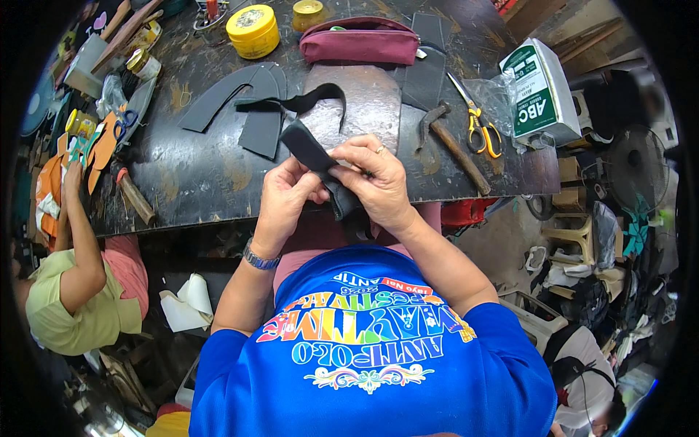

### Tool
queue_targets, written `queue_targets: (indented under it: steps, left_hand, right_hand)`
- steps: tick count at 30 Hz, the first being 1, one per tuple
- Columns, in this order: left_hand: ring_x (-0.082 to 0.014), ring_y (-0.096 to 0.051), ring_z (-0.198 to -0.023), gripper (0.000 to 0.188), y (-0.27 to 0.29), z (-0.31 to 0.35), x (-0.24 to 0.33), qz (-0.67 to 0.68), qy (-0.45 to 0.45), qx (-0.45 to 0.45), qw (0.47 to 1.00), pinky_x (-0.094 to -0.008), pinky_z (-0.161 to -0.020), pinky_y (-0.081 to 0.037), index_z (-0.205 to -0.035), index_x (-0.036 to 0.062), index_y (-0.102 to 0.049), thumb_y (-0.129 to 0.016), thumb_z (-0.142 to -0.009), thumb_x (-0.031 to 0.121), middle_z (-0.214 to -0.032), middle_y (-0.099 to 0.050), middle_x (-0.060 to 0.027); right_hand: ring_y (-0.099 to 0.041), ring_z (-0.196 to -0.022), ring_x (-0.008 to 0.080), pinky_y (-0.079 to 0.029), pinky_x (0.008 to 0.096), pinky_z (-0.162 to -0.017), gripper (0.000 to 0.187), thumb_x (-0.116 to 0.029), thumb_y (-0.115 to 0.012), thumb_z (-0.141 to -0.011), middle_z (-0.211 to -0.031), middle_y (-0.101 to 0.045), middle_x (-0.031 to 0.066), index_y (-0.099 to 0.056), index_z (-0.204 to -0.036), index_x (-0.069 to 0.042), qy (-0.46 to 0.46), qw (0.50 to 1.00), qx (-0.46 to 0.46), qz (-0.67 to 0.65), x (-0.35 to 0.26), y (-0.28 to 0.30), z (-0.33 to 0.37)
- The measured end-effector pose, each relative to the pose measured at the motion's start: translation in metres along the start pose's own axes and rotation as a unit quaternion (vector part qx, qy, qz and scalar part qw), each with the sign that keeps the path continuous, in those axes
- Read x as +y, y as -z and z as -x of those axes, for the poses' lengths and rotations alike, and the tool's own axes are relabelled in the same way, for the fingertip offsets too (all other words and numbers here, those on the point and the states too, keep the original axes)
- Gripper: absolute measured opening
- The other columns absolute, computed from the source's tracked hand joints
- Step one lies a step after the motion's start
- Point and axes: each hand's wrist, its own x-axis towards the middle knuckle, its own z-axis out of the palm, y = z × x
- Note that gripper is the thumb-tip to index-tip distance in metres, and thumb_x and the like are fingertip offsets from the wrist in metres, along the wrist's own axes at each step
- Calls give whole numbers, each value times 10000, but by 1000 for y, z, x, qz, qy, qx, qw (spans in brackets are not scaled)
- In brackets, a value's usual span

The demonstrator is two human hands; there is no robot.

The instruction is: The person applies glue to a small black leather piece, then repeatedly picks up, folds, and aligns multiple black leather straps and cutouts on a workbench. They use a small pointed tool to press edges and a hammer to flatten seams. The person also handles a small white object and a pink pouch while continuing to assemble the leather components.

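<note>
A wide black strap (306, 148), which looks like leather or a synthetic sheet, is held over the near edge of the table. My left hand (286, 197) pinches its left side between thumb and fingers. From the other side, my right hand (375, 182) grips the same strap, thumb and fingertips pressed on it close to my left thumb. Its lower end hangs toward my lap, partly hidden by my right hand. Just beyond, a curled black strip (320, 95) lies across a worn smooth slab (371, 87). Flat cut black pieces (261, 131) rest to its left.
Right of my hands lie a hammer (459, 153), yellow-handled scissors (475, 127) and a rectangular metal can (542, 91). A maroon zip pouch (358, 45) and a yellow tub (253, 31) stand at the back. At left, a co-worker's arm (76, 226) reaches toward orange pieces; another hammer (135, 197) lies nearby.
</note>
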Motion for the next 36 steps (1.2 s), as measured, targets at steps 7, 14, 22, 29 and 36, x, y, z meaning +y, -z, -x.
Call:
queue_targets:
  steps: [7,14,22,29,36]
  left_hand:
    - [-75,-641,-666,108,37,-23,7,46,-53,105,992,-220,-628,-532,-930,67,-605,-645,-979,154,-809,-681,-34]
    - [-140,-697,-746,144,76,-41,2,-1,-107,186,977,-256,-658,-583,-943,32,-577,-655,-980,147,-825,-677,-76]
    - [-165,-707,-768,343,82,-34,-10,-31,-75,232,969,-247,-648,-583,-1254,-74,-556,-617,-1003,151,-964,-680,-138]
    - [-55,-608,-730,286,79,-13,-13,-129,-177,259,941,-183,-617,-480,-1241,12,-580,-647,-979,106,-935,-640,-30]
    - [-31,-576,-730,160,79,-10,-19,-153,-164,247,943,-177,-639,-439,-1127,23,-653,-633,-988,99,-900,-624,17]
  right_hand:
    - [-556,-974,112,-446,228,-858,120,26,-657,-884,-1067,-578,39,-712,-963,-45,-76,963,-34,-256,8,31,-18]
    - [-607,-924,166,-489,282,-813,150,44,-658,-874,-955,-612,63,-714,-1000,-16,-39,980,-173,91,18,38,-23]
    - [-596,-895,127,-472,265,-823,273,1,-662,-886,-953,-641,39,-690,-1157,-20,-118,961,-157,196,8,57,-39]
    - [-626,-905,147,-479,265,-838,249,-28,-549,-979,-954,-669,82,-686,-1185,-58,158,914,-76,365,6,97,-161]
    - [-627,-1075,337,-510,413,-928,268,-269,-630,-926,-1092,-701,127,-724,-1145,-147,94,866,-125,475,45,77,-234]
